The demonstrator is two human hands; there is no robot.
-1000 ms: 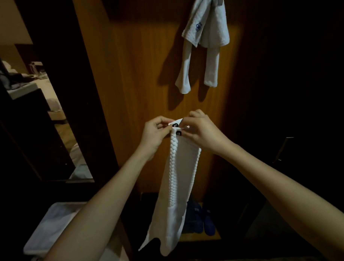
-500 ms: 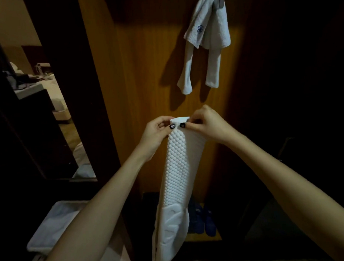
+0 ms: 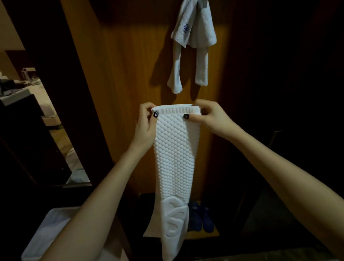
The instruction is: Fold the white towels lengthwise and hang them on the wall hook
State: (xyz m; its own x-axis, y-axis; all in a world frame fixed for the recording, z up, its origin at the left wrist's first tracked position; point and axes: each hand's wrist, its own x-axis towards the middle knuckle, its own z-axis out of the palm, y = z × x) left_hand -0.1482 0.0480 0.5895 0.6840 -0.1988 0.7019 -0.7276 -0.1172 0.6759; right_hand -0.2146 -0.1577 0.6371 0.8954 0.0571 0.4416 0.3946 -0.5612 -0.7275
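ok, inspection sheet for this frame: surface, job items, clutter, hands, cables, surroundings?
surface: wooden wall panel, upright, lit behind the towels.
job's things: held towel, white, bumpy weave, hanging long and narrow from its top edge; hung towel, white with a blue emblem, draped on the wall hook.
clutter: blue slippers low behind the held towel; white tray lower left.
grippers: left hand and right hand each pinch a top corner of the held towel.
cables: nothing seen.
surroundings: dim; a bed shows at far left.
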